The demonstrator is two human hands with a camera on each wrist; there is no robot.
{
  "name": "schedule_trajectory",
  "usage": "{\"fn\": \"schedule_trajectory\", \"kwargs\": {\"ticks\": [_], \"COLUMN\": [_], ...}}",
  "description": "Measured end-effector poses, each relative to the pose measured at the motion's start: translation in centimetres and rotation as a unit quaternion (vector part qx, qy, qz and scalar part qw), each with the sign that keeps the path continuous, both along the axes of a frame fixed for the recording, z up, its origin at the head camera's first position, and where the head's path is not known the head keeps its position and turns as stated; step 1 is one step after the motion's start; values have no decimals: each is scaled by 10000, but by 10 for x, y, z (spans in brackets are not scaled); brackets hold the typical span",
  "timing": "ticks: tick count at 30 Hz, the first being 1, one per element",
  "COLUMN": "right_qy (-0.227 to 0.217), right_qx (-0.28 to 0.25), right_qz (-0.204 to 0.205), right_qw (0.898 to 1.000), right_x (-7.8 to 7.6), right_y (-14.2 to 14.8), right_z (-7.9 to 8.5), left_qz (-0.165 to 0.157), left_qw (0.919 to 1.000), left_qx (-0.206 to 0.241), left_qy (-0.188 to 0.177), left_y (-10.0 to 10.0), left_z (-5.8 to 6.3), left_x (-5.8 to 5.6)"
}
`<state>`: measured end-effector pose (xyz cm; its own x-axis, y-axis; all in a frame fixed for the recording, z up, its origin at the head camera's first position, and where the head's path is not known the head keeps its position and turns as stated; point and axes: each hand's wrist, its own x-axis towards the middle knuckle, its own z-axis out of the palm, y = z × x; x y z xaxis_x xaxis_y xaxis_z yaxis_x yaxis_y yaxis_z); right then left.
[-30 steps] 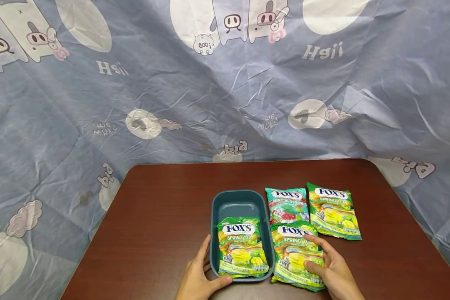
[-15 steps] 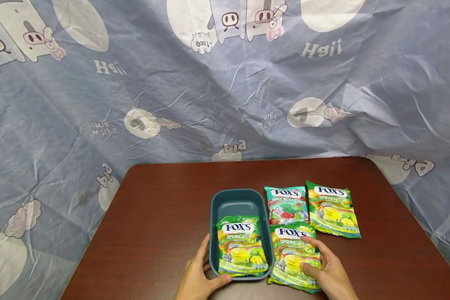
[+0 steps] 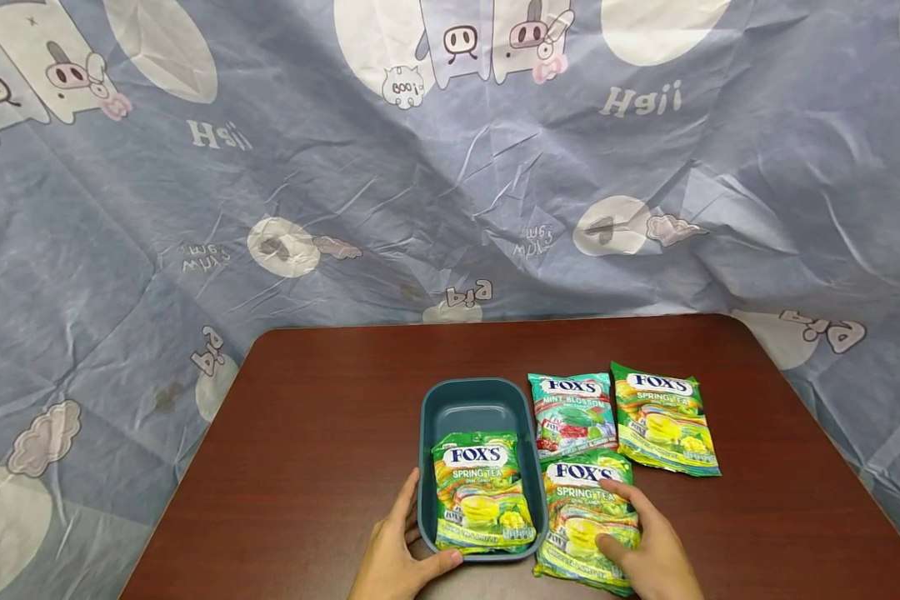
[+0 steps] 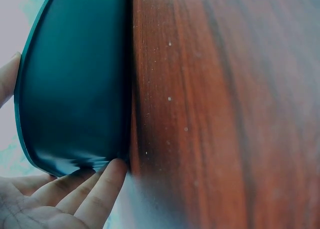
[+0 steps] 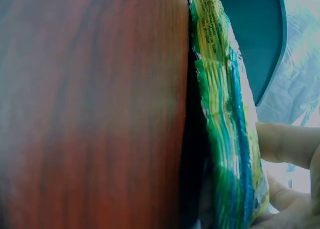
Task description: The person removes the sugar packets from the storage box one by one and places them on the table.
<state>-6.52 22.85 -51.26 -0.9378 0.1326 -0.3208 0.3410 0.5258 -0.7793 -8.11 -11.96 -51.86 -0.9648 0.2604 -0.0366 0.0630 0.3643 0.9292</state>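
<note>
A dark teal plastic tub (image 3: 477, 408) stands on the table, with a green-and-yellow Fox's Spring Tea candy bag (image 3: 482, 492) lying in its near part. My left hand (image 3: 401, 542) holds the tub's near left corner, thumb at the front rim and fingers along the outer side. Right beside the tub, my right hand (image 3: 656, 550) grips another Spring Tea candy bag (image 3: 587, 525) by its right side. Its thumb and a finger lie over the bag's face; other fingers are partly hidden. In the right wrist view, that bag's crinkled edge shows close over the table.
Behind the gripped bag lies a turquoise Mint Blossom candy bag (image 3: 573, 417). Another Spring Tea bag (image 3: 663, 423) lies to its right. The brown wooden table (image 3: 330, 433) ends at a bluish patterned cloth (image 3: 390, 208) hanging behind it.
My right hand has drawn the gripped candy bag slightly left and toward me, uncovering more of the Mint Blossom bag's lower edge. My left hand and the tub stay in place.
</note>
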Motion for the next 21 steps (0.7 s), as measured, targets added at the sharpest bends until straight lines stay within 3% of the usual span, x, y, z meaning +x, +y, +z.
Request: {"fn": "schedule_trajectory", "kwargs": {"ticks": [5,10,21], "right_qy": [-181,-116,114], "right_qx": [589,808,662], "right_qz": [129,139,-180], "right_qw": [9980,9966,9976], "right_x": [-2,0,7], "right_y": [-1,-1,0], "right_z": [2,3,10], "left_qz": [-4,-38,-31], "left_qw": [10000,9999,10000], "left_qx": [-39,8,46], "left_qy": [51,96,-34], "left_y": [0,0,0], "left_z": [0,-2,0], "left_x": [0,1,-1]}}
